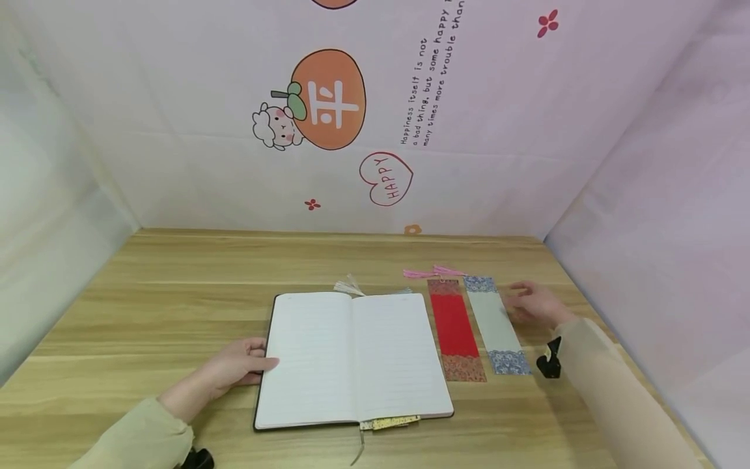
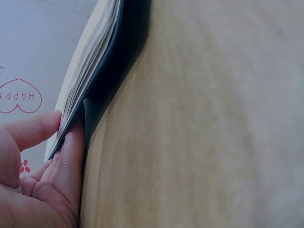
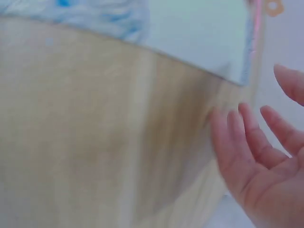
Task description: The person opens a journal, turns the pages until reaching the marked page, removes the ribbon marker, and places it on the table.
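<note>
An open notebook (image 1: pixel 310 358) with lined pages and a dark cover lies on the wooden table. My left hand (image 1: pixel 237 366) holds its left edge, thumb on the page and fingers under the cover; the left wrist view shows the cover (image 2: pixel 102 78) and page edges between them. My right hand (image 1: pixel 536 304) is just right of a pale bookmark (image 1: pixel 495 326) with blue patterned ends. In the right wrist view its fingers (image 3: pixel 251 137) are spread loosely, apart from the bookmark and holding nothing. Left of that bookmark lies a red one (image 1: pixel 454 326) with a pink tassel.
Pale tassels (image 1: pixel 349 285) stick out past the notebook's top edge. A yellow patterned strip (image 1: pixel 395 422) and a thin ribbon (image 1: pixel 360 449) show at its bottom. White printed cloth (image 1: pixel 480 176) rises behind the table (image 1: pixel 176 293), with more cloth along both sides.
</note>
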### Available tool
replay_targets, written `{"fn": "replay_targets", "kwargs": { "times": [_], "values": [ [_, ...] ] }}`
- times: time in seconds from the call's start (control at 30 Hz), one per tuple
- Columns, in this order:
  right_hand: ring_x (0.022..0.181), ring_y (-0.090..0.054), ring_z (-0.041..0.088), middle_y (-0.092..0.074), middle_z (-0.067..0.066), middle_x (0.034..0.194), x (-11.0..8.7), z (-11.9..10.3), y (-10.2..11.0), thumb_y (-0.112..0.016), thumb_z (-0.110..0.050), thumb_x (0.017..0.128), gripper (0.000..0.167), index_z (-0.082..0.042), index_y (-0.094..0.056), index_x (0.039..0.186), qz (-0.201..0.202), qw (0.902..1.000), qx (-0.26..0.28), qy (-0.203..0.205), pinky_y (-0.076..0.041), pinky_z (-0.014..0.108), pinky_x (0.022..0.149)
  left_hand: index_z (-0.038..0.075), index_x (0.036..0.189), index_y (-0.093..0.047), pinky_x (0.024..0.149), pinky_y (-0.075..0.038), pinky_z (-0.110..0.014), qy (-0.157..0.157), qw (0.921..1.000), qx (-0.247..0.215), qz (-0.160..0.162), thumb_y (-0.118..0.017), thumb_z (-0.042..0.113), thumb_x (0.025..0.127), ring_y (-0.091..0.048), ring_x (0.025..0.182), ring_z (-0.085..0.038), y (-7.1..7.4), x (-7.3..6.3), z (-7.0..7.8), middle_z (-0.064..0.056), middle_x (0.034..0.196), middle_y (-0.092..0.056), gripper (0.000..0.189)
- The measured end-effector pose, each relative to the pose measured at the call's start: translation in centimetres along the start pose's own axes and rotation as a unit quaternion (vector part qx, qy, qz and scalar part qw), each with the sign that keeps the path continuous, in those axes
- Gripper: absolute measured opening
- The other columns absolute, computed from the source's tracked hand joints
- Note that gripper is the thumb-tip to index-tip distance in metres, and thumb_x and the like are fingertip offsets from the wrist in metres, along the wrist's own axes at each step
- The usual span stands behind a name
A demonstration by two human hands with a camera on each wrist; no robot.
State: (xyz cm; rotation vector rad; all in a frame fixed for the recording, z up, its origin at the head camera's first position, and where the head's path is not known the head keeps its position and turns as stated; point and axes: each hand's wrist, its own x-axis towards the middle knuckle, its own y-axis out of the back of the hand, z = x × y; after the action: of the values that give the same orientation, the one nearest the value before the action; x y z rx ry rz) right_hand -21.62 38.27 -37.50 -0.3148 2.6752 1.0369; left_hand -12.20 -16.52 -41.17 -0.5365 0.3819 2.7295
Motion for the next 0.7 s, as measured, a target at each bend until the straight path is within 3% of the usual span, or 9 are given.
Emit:
{"fn": "replay_targets", "kwargs": {
  "times": [0.1,0.2,0.4,0.57,0.7],
  "values": [
    [0.102,-0.06,0.038,-0.04,0.04,0.133,-0.4,-1.3,-0.4,-0.05,-0.017,0.097,0.055,0.014,-0.03,0.138,0.028,0.9984,-0.042,0.024,-0.053,0.043,0.085,-0.014,0.13,-0.041,0.069,-0.053,-0.024,-0.002,1.0,0.002,-0.001,-0.064,0.011,0.089,-0.062,0.081,-0.008,0.0,0.0,0.1,-0.014,0.111,-0.067,0.053],
    [0.113,-0.053,0.043,-0.047,0.035,0.129,-0.5,-2.7,-1.7,-0.054,-0.02,0.096,0.051,0.011,-0.039,0.135,0.036,0.9945,-0.079,0.059,-0.05,0.047,0.089,-0.014,0.129,-0.041,0.068,-0.053,-0.024,-0.002,1.0,0.0,-0.002,-0.064,0.01,0.089,-0.062,0.081,-0.008,-0.1,-0.1,0.2,-0.014,0.111,-0.067,0.053],
    [0.116,-0.051,0.041,-0.055,0.025,0.124,0.0,-6.2,-6.2,-0.061,-0.019,0.092,0.044,0.005,-0.052,0.127,0.014,0.9825,-0.135,0.127,-0.047,0.051,0.093,-0.015,0.13,-0.039,0.069,-0.054,-0.024,0.003,0.9999,-0.011,0.002,-0.064,0.009,0.088,-0.062,0.08,-0.008,-0.3,-0.3,0.1,-0.014,0.11,-0.068,0.055],
    [0.12,-0.049,0.038,-0.056,0.02,0.128,0.1,-8.7,-9.8,-0.07,-0.022,0.085,0.048,0.001,-0.056,0.126,-0.001,0.9602,-0.193,0.202,-0.041,0.053,0.099,-0.015,0.131,-0.039,0.07,-0.054,-0.025,0.007,0.9999,-0.007,0.008,-0.064,0.009,0.088,-0.062,0.081,-0.008,-0.4,-0.3,0.2,-0.014,0.11,-0.067,0.055],
    [0.127,-0.041,0.04,-0.053,0.018,0.133,0.4,-10.1,-11.7,-0.078,-0.029,0.078,0.062,-0.001,-0.054,0.128,-0.021,0.9414,-0.242,0.234,-0.03,0.057,0.106,-0.015,0.131,-0.038,0.072,-0.054,-0.025,0.001,1.0,-0.003,0.004,-0.064,0.009,0.089,-0.063,0.082,-0.009,-0.2,-0.1,0.2,-0.015,0.111,-0.067,0.055]
  ]
}}
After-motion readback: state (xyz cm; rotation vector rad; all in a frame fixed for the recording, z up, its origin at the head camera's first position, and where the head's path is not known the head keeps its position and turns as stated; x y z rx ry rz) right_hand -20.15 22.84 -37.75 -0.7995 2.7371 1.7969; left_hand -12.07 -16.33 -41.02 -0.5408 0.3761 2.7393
